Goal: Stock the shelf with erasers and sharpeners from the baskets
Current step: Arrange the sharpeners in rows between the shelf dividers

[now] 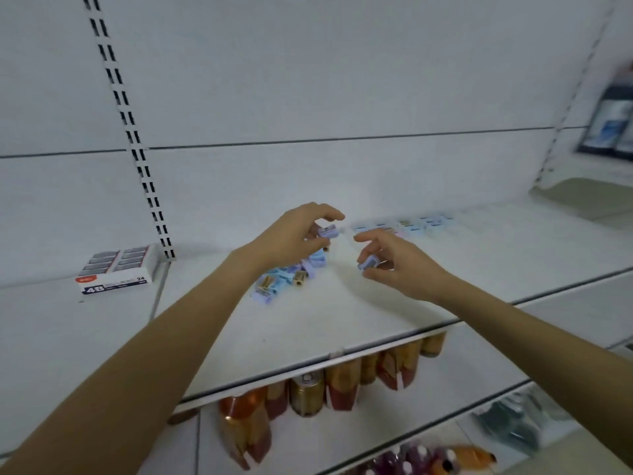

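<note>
Looks down over two bare forearms onto a white shop shelf (308, 337). In the middle of it, a loose pile of sharpeners (287, 274), pale blue and lilac, tipped every way.

Directly above the pile, the left hand (294, 234), clamped by thumb and fingertips on a lilac sharpener (328, 231), lifted clear of the heap. Just right of the pile, the right hand (394, 258), pinching a second sharpener (368, 262) in curled fingertips, also off the shelf surface. Hands close together, not touching.

Behind and to the right of the pile, against the back panel, a tidy row of sharpeners (411, 226), blurred, apparently already set out.

Likely reason for the fingertip grips: turning each small piece to face the same way before adding it to that row. Likely reason for the heap: a handy stock for quick sorting.

Well left of the pile, across a seam in the shelf, an eraser box (116, 269) marked 4B. Below the pile, under the shelf edge, bottles (306, 392) with orange and red labels. No baskets in view.
</note>
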Action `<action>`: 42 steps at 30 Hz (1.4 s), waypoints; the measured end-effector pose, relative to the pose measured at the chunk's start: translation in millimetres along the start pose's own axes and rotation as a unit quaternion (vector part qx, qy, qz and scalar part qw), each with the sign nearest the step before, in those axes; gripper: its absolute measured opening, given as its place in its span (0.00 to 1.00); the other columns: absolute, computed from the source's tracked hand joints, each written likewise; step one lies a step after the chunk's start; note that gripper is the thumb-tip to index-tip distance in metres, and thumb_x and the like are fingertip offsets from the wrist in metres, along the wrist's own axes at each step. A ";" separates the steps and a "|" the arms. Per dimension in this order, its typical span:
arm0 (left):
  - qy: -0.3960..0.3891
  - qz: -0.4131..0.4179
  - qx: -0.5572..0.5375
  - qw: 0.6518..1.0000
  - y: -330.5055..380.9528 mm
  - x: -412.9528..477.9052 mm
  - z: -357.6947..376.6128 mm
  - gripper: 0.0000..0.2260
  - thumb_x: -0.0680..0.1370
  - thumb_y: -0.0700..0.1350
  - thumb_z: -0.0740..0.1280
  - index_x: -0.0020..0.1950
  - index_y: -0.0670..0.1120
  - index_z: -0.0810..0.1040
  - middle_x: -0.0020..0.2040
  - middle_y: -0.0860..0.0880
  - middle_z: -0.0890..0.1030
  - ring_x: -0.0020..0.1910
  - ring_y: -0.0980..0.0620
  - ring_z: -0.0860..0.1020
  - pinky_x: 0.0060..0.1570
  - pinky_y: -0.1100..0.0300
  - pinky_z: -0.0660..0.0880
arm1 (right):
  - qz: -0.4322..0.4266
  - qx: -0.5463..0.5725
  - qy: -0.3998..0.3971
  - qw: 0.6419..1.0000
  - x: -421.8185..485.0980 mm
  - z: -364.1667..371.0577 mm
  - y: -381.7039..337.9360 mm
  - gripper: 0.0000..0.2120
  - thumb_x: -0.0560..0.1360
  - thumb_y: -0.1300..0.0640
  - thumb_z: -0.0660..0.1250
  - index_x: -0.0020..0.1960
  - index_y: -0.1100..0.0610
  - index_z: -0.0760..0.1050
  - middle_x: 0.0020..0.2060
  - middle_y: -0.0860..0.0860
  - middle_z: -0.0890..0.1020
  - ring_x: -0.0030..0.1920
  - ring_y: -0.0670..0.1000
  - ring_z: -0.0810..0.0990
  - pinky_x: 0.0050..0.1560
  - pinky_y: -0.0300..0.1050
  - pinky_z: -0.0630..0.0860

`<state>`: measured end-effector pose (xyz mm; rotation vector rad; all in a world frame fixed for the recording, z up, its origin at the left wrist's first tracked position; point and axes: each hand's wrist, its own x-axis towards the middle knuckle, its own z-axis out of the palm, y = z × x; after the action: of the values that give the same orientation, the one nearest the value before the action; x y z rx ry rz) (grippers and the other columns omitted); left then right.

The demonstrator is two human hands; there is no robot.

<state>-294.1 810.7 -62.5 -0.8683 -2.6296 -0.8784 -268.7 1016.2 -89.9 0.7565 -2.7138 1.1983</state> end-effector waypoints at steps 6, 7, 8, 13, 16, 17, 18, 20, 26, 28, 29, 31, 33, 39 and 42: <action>0.003 -0.007 -0.013 1.000 62.0 46.7 67.9 0.16 0.75 0.35 0.66 0.61 0.43 0.73 0.54 0.44 0.76 0.46 0.51 0.77 0.46 0.74 0.71 | 0.046 0.023 0.020 0.998 -36.9 -72.5 55.8 0.23 0.72 0.64 0.68 0.64 0.53 0.67 0.44 0.48 0.75 0.50 0.53 0.81 0.55 0.43 0.73; -0.004 -0.004 -0.010 1.000 71.2 53.8 78.9 0.15 0.75 0.35 0.66 0.61 0.43 0.73 0.54 0.45 0.76 0.47 0.51 0.77 0.47 0.73 0.72 | 0.054 0.037 0.022 0.998 -42.7 -83.3 66.3 0.23 0.72 0.64 0.68 0.64 0.53 0.66 0.43 0.47 0.75 0.50 0.53 0.81 0.54 0.43 0.73; -0.010 0.000 -0.009 1.000 79.9 60.8 89.6 0.15 0.75 0.35 0.66 0.61 0.43 0.73 0.54 0.46 0.77 0.48 0.51 0.77 0.47 0.72 0.72 | 0.062 0.047 0.026 0.997 -48.2 -93.6 77.2 0.24 0.72 0.64 0.68 0.65 0.53 0.65 0.42 0.46 0.76 0.49 0.53 0.81 0.54 0.43 0.73; -0.013 0.011 0.008 1.000 109.6 87.8 131.1 0.13 0.75 0.35 0.64 0.60 0.42 0.75 0.54 0.48 0.77 0.48 0.53 0.76 0.51 0.64 0.72 | 0.084 0.092 0.036 0.992 -66.7 -132.5 118.4 0.19 0.73 0.62 0.68 0.61 0.53 0.67 0.45 0.50 0.79 0.42 0.50 0.78 0.49 0.41 0.72; -0.010 0.012 0.049 0.999 111.0 102.5 144.5 0.12 0.76 0.37 0.64 0.59 0.44 0.76 0.53 0.50 0.78 0.46 0.58 0.74 0.49 0.67 0.69 | 0.092 0.086 0.028 0.992 -69.8 -146.7 136.7 0.12 0.74 0.59 0.67 0.55 0.52 0.69 0.43 0.50 0.81 0.41 0.47 0.76 0.48 0.40 0.70; -0.003 0.007 0.057 0.998 109.3 108.0 147.4 0.12 0.76 0.37 0.64 0.58 0.44 0.77 0.53 0.50 0.78 0.46 0.58 0.73 0.49 0.68 0.68 | 0.092 0.080 0.022 0.992 -68.6 -150.4 142.0 0.10 0.74 0.59 0.66 0.54 0.52 0.71 0.42 0.50 0.81 0.42 0.48 0.76 0.48 0.41 0.71; 0.005 0.004 0.061 0.998 107.8 113.6 149.5 0.12 0.76 0.37 0.64 0.58 0.44 0.77 0.53 0.50 0.79 0.46 0.58 0.73 0.49 0.68 0.67 | 0.092 0.078 0.017 0.993 -66.9 -153.3 146.3 0.08 0.75 0.59 0.65 0.53 0.52 0.72 0.42 0.50 0.80 0.42 0.49 0.77 0.48 0.43 0.73; 0.015 0.000 0.068 0.998 104.6 125.2 151.4 0.11 0.75 0.37 0.64 0.57 0.43 0.78 0.52 0.49 0.79 0.45 0.58 0.72 0.46 0.71 0.65 | 0.092 0.099 0.017 0.991 -61.9 -158.1 154.0 0.07 0.76 0.61 0.63 0.52 0.53 0.74 0.44 0.50 0.80 0.41 0.48 0.80 0.46 0.42 0.76; 0.031 -0.012 0.092 0.995 87.9 163.4 143.3 0.09 0.75 0.36 0.65 0.54 0.42 0.79 0.51 0.46 0.80 0.45 0.55 0.74 0.47 0.67 0.67 | 0.098 0.122 0.057 0.986 -41.6 -175.2 178.5 0.13 0.77 0.67 0.56 0.51 0.55 0.76 0.42 0.50 0.79 0.39 0.49 0.79 0.45 0.40 0.78; 0.043 -0.015 0.096 0.994 80.8 176.8 138.2 0.08 0.76 0.38 0.65 0.54 0.42 0.79 0.51 0.47 0.79 0.45 0.55 0.74 0.46 0.68 0.66 | 0.103 0.142 0.071 0.982 -32.3 -183.8 186.3 0.13 0.76 0.69 0.57 0.47 0.55 0.76 0.41 0.52 0.80 0.39 0.50 0.79 0.46 0.41 0.78; 0.052 -0.019 0.095 0.994 76.9 183.6 136.1 0.09 0.76 0.38 0.65 0.55 0.42 0.79 0.51 0.47 0.79 0.45 0.55 0.74 0.47 0.68 0.66 | 0.105 0.149 0.077 0.980 -26.9 -189.0 189.8 0.12 0.76 0.69 0.59 0.46 0.56 0.76 0.41 0.53 0.80 0.39 0.49 0.79 0.45 0.38 0.77; 0.071 -0.028 0.091 0.993 69.5 197.4 134.5 0.09 0.76 0.38 0.65 0.55 0.42 0.79 0.52 0.47 0.79 0.45 0.56 0.74 0.48 0.67 0.67 | 0.111 0.138 0.088 0.980 -16.1 -199.5 196.5 0.10 0.73 0.69 0.63 0.48 0.57 0.77 0.42 0.53 0.80 0.40 0.49 0.79 0.38 0.29 0.73; 0.083 -0.034 0.079 0.993 64.1 208.3 137.9 0.09 0.76 0.37 0.65 0.55 0.42 0.79 0.52 0.47 0.79 0.46 0.55 0.74 0.49 0.66 0.69 | 0.109 0.118 0.097 0.982 -5.1 -206.3 204.3 0.10 0.71 0.68 0.67 0.47 0.55 0.77 0.44 0.52 0.80 0.40 0.50 0.79 0.38 0.30 0.73; 0.068 -0.077 0.057 0.993 56.1 221.6 159.9 0.10 0.76 0.38 0.66 0.56 0.41 0.78 0.54 0.46 0.80 0.50 0.50 0.78 0.54 0.62 0.72 | 0.056 0.029 0.110 0.992 38.2 -209.2 230.4 0.05 0.73 0.63 0.68 0.46 0.55 0.77 0.48 0.49 0.74 0.36 0.43 0.81 0.40 0.29 0.74; 0.079 -0.102 0.073 0.989 53.9 222.5 167.0 0.09 0.76 0.37 0.66 0.56 0.40 0.78 0.53 0.44 0.80 0.50 0.48 0.78 0.56 0.57 0.72 | -0.009 -0.047 0.065 0.997 63.6 -205.8 242.6 0.05 0.73 0.60 0.69 0.49 0.56 0.78 0.46 0.51 0.76 0.40 0.45 0.76 0.40 0.26 0.69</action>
<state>-444.2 1050.2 -82.6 -0.4804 -2.6347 -0.7552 -463.1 1275.9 -94.2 0.6662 -2.6294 1.0684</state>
